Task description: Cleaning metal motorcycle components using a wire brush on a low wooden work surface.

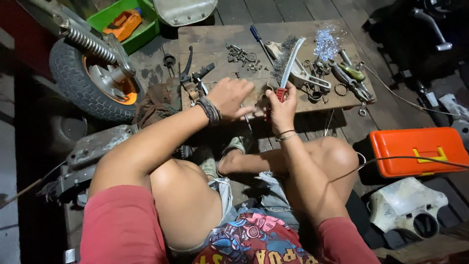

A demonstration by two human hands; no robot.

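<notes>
**Small parts, bare fingers and a wire brush on a crowded board**

Seated on a plank floor, a person closes the right hand (282,105) around the red handle of a wire brush (289,66), its bristled head pointing away over the low wooden board (210,39). Just to the left, the left hand (229,97) hovers palm down, fingers loosely bent, pinching a thin metal pin (246,120) that sticks out toward the near side; what exactly the fingertips grip is hard to tell. The two hands nearly touch at the board's near edge.

The risks, as they appear: stiff bristles working close to bare fingers could scrape skin, and the slender pin could slip from the pinch and drop between the floorboards. The pile of small bolts (242,53) lies loose at the middle of the board and could scatter if the board is knocked.

By count: one wire brush, one blue-handled screwdriver (256,34), one green-handled tool (352,72), one pile of bolts too small to number, and a tangle of rings and wrenches on the right that cannot be counted. Off the board stand one small wheel (88,80) at far left, one green bin (115,19) beyond it and one orange toolbox (417,149) at right
</notes>
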